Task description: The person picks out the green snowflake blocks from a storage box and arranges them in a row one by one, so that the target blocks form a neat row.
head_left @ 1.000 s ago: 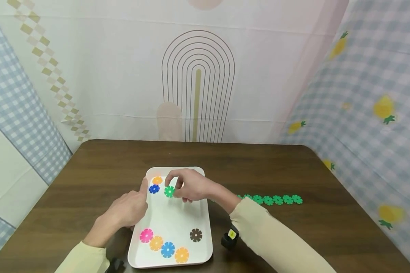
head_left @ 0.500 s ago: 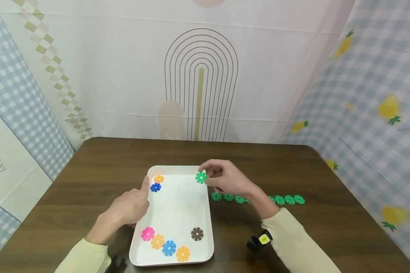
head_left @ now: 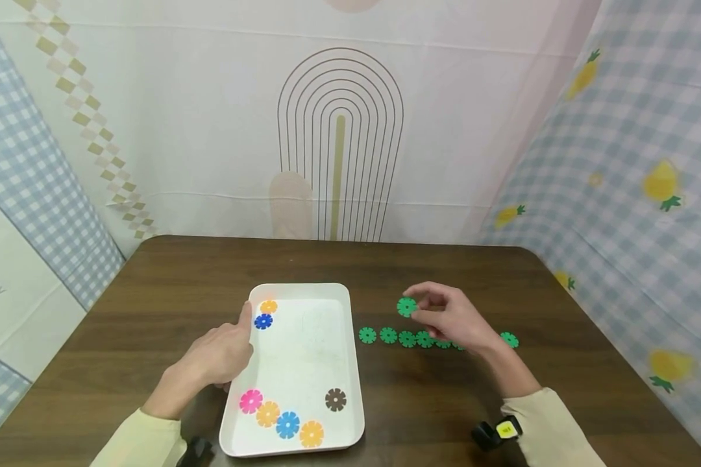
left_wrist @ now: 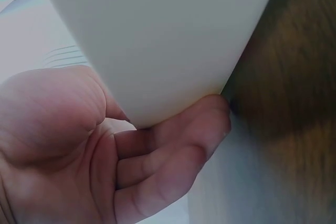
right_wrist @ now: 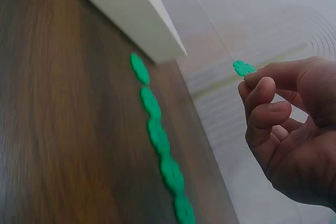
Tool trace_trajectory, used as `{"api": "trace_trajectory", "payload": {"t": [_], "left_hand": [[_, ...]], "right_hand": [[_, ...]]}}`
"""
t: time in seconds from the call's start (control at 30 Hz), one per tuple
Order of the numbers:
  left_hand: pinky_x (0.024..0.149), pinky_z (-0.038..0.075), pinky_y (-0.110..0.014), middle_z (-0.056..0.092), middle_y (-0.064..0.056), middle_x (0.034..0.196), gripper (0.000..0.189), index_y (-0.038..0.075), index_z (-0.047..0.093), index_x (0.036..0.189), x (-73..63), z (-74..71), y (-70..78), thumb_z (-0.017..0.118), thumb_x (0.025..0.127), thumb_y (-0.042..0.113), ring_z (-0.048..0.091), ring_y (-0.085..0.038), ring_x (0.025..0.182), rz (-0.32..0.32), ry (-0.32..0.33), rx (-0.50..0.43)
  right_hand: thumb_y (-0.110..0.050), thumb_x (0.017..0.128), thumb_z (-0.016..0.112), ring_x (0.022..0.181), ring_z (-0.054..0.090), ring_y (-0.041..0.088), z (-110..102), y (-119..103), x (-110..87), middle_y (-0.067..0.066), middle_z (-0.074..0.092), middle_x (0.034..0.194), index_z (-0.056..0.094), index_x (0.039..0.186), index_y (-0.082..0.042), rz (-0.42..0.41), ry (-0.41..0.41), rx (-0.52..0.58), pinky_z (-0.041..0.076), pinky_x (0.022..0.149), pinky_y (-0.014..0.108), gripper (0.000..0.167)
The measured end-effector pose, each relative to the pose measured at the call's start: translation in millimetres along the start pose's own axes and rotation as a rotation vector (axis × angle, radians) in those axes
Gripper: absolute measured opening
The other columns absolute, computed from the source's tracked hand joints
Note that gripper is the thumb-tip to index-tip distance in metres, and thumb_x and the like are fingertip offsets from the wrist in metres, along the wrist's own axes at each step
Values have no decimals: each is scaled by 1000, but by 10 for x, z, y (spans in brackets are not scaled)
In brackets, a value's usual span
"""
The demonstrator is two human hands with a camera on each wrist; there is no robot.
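My right hand (head_left: 452, 318) pinches a green flower-shaped disc (head_left: 406, 307) between thumb and fingers, held above the table. In the right wrist view the same green disc (right_wrist: 242, 68) stands out from the fingertips. Below it, a row of green discs (head_left: 388, 335) lies on the table right of the tray, partly hidden by the hand. My left hand (head_left: 224, 350) grips the left side of a white tray (head_left: 350, 363), one finger along the rim. The left wrist view shows curled fingers (left_wrist: 173, 150) against the tray's outer wall (left_wrist: 163, 35).
In the tray, an orange disc (head_left: 269, 307) and a dark blue disc (head_left: 263, 321) lie at the far left. Pink (head_left: 250, 401), orange, light blue (head_left: 287, 425) and brown (head_left: 335, 400) discs lie at the near end. A patterned cloth (head_left: 210, 130) hangs behind the table.
My right hand has carried the green disc rightward, out from above the tray to above the row of green discs. The left hand stays at the tray's left side.
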State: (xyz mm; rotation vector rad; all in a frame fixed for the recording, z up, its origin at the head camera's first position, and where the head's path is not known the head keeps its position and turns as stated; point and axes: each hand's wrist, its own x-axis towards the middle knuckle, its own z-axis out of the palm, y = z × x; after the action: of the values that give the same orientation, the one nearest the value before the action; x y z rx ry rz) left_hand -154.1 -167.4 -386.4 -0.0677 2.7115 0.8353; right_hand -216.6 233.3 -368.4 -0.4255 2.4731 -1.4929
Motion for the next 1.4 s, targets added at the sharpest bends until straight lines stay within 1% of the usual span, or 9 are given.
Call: {"api": "trace_trajectory", "payload": {"t": [0.17,0.3,0.4,0.6,1.0,1.03,1.2,1.33,1.4], "left_hand": [[46,40,-28,62,-7,68,53,-3,52,141,4,-6,-5,29,114,37,60,-23,50,27,1,19],[45,39,-28,62,-8,65,57,-1,58,134,-1,-7,-15,25,115,42,60,-23,49,15,-6,8],[46,39,-28,63,-7,66,72,3,66,115,-2,-7,-21,14,113,54,62,-23,50,-5,-5,-16],[45,40,-28,64,-7,66,69,3,65,115,0,-7,-23,16,113,52,62,-22,50,-6,-1,-13],[46,39,-27,63,-8,66,56,0,61,128,-3,-2,-7,26,114,41,61,-24,50,-12,-4,-7],[46,39,-27,63,-8,66,59,0,63,122,-2,-2,-5,23,114,43,61,-24,50,-14,-1,-9],[46,39,-27,61,-7,67,51,-2,43,150,-11,9,-9,37,113,33,60,-23,50,23,-4,18],[46,40,-28,60,-6,70,72,-1,10,165,-35,15,-17,49,109,22,60,-21,50,55,-12,51],[47,41,-28,60,-6,71,73,0,9,165,-42,14,-16,50,109,22,60,-20,51,57,-8,51]], "right_hand": [[-12,101,70,56,50,12,-224,175,-146,22,62,99,63,136,-8,12,51,22,44,49,31,35],[-10,101,69,56,51,11,-353,282,-231,17,61,94,61,137,-4,22,88,40,43,49,30,38],[-9,101,69,56,50,11,-427,348,-283,10,59,88,60,138,-3,29,117,48,42,48,31,39],[-11,101,70,57,50,11,-534,477,-362,4,58,87,57,140,-1,47,158,65,39,48,32,42],[-14,102,70,61,53,11,-760,726,-479,-3,63,93,61,140,-13,104,234,94,40,49,30,39],[-14,102,70,61,53,11,-776,744,-487,-3,63,93,61,140,-15,107,238,92,41,49,30,38],[-16,103,69,62,53,12,-846,801,-522,-2,64,96,61,140,-17,124,253,65,42,50,31,38],[-17,104,69,61,54,11,-913,813,-561,-3,66,95,61,140,-17,118,265,60,42,50,32,38],[-17,104,69,61,54,10,-955,824,-592,-4,67,93,61,140,-17,114,279,58,43,50,31,37]]}}
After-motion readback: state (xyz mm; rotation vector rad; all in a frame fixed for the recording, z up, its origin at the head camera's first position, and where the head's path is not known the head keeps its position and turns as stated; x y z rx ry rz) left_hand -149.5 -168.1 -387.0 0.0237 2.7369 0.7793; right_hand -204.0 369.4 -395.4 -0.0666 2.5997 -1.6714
